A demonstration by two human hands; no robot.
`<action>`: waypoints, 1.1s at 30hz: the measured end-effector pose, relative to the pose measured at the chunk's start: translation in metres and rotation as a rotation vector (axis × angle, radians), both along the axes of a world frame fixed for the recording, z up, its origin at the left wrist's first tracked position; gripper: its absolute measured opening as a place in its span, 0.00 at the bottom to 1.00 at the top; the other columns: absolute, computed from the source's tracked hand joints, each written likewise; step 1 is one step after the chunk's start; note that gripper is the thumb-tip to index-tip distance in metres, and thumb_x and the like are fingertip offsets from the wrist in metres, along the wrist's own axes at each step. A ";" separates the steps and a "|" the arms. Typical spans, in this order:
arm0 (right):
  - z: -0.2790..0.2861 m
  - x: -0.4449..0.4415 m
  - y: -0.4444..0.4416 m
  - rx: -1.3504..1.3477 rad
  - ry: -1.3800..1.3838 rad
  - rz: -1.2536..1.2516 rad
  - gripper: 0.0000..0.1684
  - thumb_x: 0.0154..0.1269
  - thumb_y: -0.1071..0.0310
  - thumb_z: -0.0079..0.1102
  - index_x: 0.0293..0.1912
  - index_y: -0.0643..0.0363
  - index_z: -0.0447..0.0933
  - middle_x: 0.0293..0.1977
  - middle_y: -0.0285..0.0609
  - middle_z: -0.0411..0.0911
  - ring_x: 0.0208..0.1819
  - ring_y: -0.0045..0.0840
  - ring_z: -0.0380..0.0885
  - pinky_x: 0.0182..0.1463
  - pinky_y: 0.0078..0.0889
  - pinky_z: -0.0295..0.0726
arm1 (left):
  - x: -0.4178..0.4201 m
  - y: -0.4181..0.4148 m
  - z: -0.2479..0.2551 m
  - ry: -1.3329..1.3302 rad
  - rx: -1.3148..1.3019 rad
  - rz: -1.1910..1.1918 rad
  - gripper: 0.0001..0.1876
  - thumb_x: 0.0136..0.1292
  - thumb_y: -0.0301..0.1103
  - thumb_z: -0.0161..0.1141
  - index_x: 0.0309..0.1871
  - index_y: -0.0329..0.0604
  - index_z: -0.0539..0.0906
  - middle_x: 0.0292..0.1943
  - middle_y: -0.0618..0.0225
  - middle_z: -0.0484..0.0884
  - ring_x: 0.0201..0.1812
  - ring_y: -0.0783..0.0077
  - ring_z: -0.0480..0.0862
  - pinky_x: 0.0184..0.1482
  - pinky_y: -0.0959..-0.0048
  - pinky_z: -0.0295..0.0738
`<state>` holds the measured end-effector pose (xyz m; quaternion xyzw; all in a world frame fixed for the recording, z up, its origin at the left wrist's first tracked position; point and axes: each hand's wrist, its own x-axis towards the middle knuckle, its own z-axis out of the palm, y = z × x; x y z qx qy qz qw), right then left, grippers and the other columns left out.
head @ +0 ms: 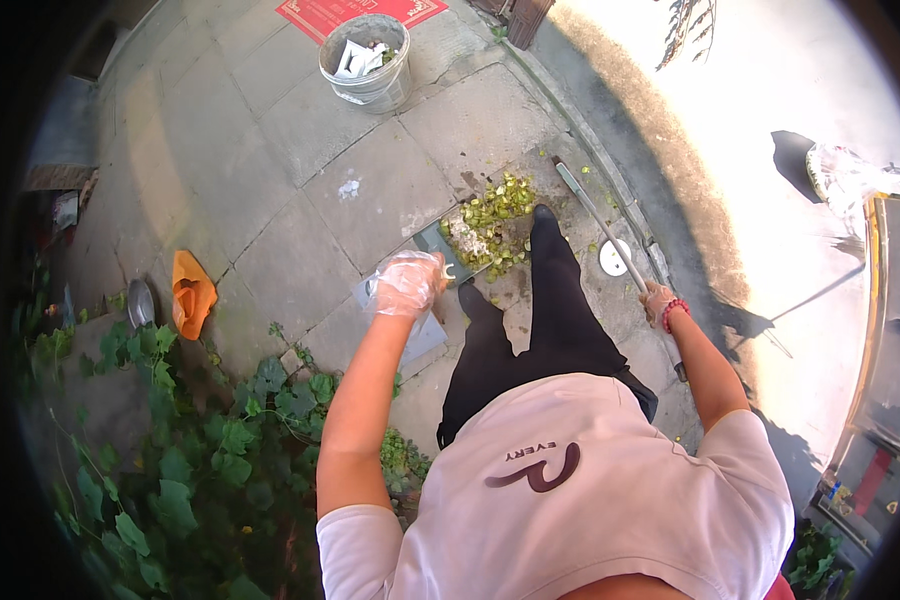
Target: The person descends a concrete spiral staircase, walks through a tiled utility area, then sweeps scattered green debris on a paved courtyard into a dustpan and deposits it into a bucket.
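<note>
My left hand [409,283], in a clear plastic glove, is closed around the upper part of a grey dustpan [442,247]. Pale debris and yellow-green husks [495,214] lie at the dustpan's mouth and on the paving beside it, near my dark shoes. My right hand [655,303], also gloved and with a red bead bracelet at the wrist, grips a long pale pole [607,229]. The pole slants from beside my leg to a narrow grey-green head on the ground, past the pile's right side. Whether that head bears bristles I cannot tell.
A bucket [382,82] with refuse stands ahead by a red mat [322,16]. An orange bag [193,296] and a metal basin [141,302] lie at left, above leafy plants [232,450]. A white disc [615,257] lies near the pole; a raised kerb [607,165] curves along the right.
</note>
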<state>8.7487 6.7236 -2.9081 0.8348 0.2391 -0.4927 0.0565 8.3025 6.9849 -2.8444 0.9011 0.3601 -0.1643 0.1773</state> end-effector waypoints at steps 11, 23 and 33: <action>-0.012 0.013 -0.014 -0.076 0.281 -0.328 0.06 0.65 0.68 0.53 0.39 0.59 0.69 0.20 0.37 0.64 0.13 0.24 0.65 0.15 0.34 0.66 | 0.010 -0.026 -0.018 0.001 0.011 0.061 0.18 0.56 0.49 0.62 0.42 0.47 0.79 0.29 0.62 0.84 0.33 0.58 0.85 0.36 0.60 0.79; 0.015 -0.011 0.018 -0.037 0.191 -0.076 0.23 0.66 0.68 0.52 0.60 0.53 0.69 0.19 0.32 0.62 0.14 0.20 0.62 0.16 0.29 0.64 | 0.002 -0.023 -0.014 0.064 0.010 0.064 0.19 0.57 0.50 0.61 0.45 0.49 0.79 0.27 0.64 0.83 0.31 0.60 0.84 0.34 0.61 0.79; -0.031 -0.053 0.141 0.000 -0.130 0.697 0.26 0.70 0.65 0.42 0.67 0.52 0.60 0.49 0.59 0.77 0.51 0.45 0.79 0.51 0.43 0.78 | -0.004 -0.023 0.016 0.166 -0.005 0.097 0.18 0.60 0.53 0.58 0.41 0.49 0.77 0.27 0.63 0.83 0.31 0.58 0.84 0.34 0.60 0.78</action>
